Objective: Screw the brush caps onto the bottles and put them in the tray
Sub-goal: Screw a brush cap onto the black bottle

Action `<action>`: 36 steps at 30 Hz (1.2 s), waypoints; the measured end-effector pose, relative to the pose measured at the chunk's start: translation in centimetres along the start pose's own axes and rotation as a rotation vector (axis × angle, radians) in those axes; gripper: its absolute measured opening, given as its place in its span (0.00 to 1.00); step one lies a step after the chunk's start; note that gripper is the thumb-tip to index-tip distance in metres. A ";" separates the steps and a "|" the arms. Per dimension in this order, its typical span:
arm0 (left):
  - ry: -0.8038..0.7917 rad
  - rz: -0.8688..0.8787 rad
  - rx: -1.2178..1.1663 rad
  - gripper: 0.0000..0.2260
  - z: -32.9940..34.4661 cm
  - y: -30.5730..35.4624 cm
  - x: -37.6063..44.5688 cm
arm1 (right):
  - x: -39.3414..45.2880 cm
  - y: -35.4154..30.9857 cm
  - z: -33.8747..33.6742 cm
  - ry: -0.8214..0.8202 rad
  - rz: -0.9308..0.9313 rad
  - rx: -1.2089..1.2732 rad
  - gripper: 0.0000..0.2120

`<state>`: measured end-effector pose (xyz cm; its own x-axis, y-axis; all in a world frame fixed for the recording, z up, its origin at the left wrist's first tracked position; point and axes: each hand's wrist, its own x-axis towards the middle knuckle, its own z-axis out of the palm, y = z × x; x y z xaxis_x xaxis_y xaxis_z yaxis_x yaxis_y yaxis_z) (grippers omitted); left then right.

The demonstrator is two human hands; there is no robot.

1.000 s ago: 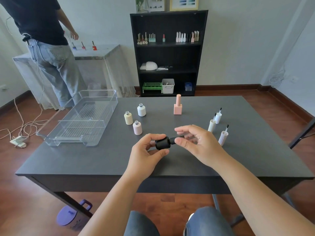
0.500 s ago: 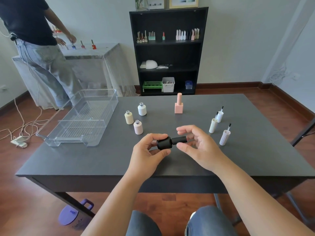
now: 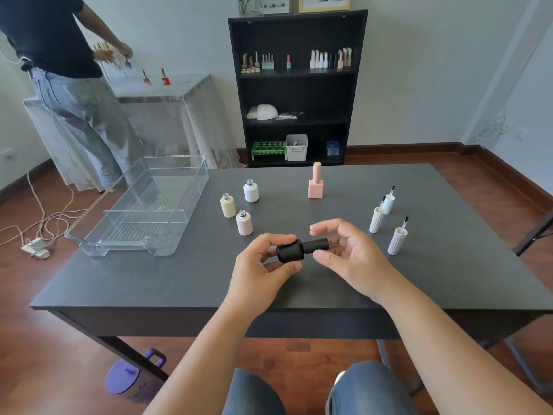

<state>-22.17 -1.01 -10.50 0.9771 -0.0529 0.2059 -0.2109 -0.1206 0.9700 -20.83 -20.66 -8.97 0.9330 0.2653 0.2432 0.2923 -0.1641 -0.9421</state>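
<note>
A black bottle (image 3: 289, 250) lies sideways above the table's near middle, gripped by my left hand (image 3: 261, 271). Its black brush cap (image 3: 316, 245) sits on the bottle's neck, pinched between thumb and fingers of my right hand (image 3: 348, 256). Three open bottles stand behind: cream (image 3: 228, 205), white (image 3: 251, 191) and pale pink (image 3: 244, 223). A capped peach bottle (image 3: 315, 182) stands further back. Three brush caps stand brush-up at the right: white (image 3: 388, 202), cream (image 3: 376, 219) and pale pink (image 3: 397, 240). The clear plastic tray (image 3: 89, 238) holds nothing.
The dark grey table (image 3: 155, 283) ends close to my knees. A black shelf (image 3: 297, 88) with bottles stands at the back wall. A person (image 3: 68, 85) stands at a covered side table at the back left. Cables and a purple container (image 3: 128, 375) lie on the floor.
My right fingers have shifted around the black cap, while the left hand keeps the bottle in the same place. The person at the back has reached further over the side table.
</note>
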 end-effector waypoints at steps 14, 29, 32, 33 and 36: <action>0.017 -0.011 -0.043 0.17 -0.1 -0.1 -0.1 | -0.1 -0.1 0.8 0.034 0.069 0.336 0.12; 0.101 0.121 0.236 0.15 -0.4 1.7 1.6 | 4.7 -2.8 0.4 0.125 0.059 -0.055 0.03; 0.134 0.152 0.275 0.14 -1.8 3.7 3.9 | 8.8 -4.9 -1.0 0.088 0.023 -0.366 0.02; 0.144 0.140 0.278 0.13 -2.4 4.3 5.0 | 10.2 -5.5 -1.3 0.077 0.013 -0.452 0.04; 0.165 0.075 0.370 0.12 -4.5 5.3 8.6 | 13.9 -6.2 -1.8 0.026 -0.018 -0.682 0.09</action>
<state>-14.75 2.33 -3.02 0.9434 0.0808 0.3218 -0.2481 -0.4723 0.8458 -9.24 -17.69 0.66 0.9289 0.2521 0.2713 0.3671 -0.7243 -0.5837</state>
